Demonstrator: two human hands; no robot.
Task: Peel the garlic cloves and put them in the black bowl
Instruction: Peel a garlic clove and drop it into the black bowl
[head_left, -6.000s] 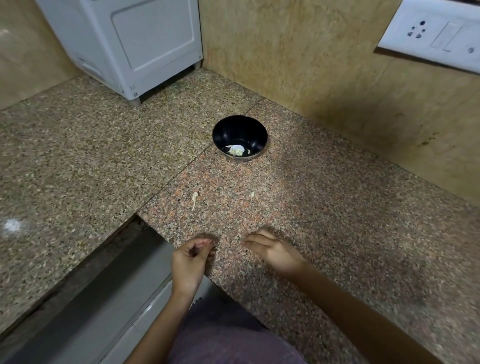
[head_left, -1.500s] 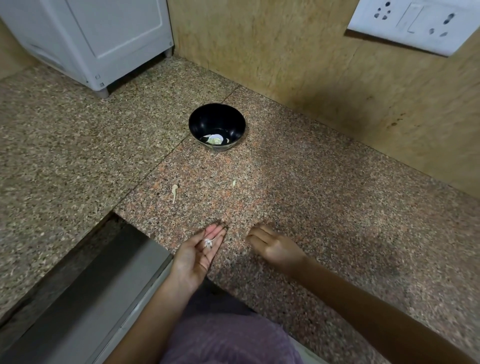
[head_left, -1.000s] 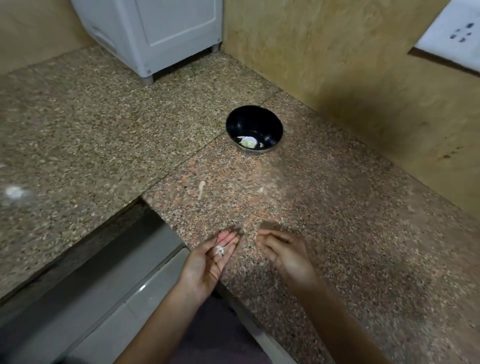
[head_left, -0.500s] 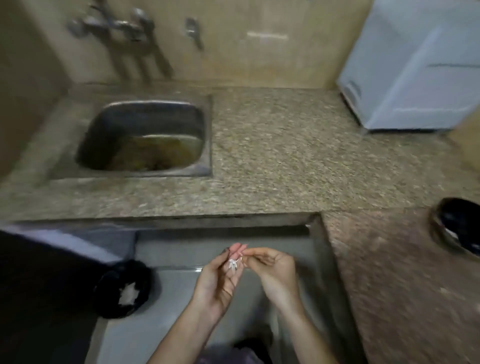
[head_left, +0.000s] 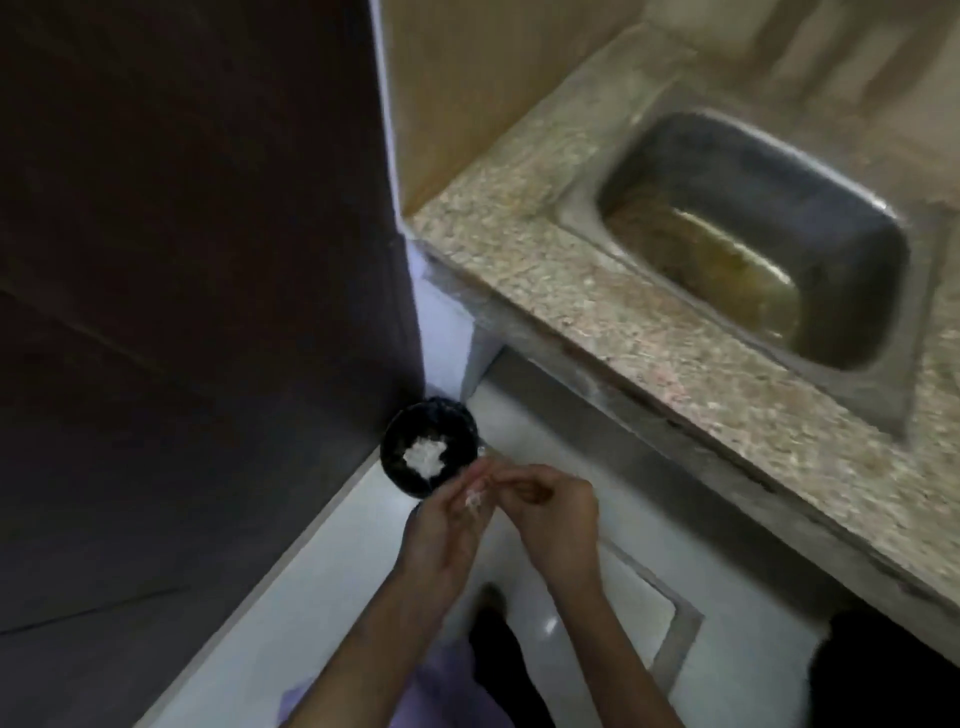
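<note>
My left hand (head_left: 441, 530) is held palm up over the floor, its fingers fairly straight, with white garlic peel scraps (head_left: 474, 502) lying on them. My right hand (head_left: 550, 514) is right beside it, fingers curled in toward those scraps and pinching at them; blur hides the exact contact. Just beyond both hands a small round black bin (head_left: 410, 470) stands on the floor with a clump of white peels inside. The black bowl and the garlic cloves are out of view.
A granite counter (head_left: 597, 312) with a steel sink (head_left: 753, 234) runs along the right. A dark panel (head_left: 182, 312) fills the left, close to the bin. Pale floor (head_left: 311, 597) lies below, with a recessed metal frame (head_left: 675, 634) at lower right.
My view has swung left and down from the counter to the floor. Both hands moved with the peel scraps to just above the black bin, and the right hand closed in on the left palm.
</note>
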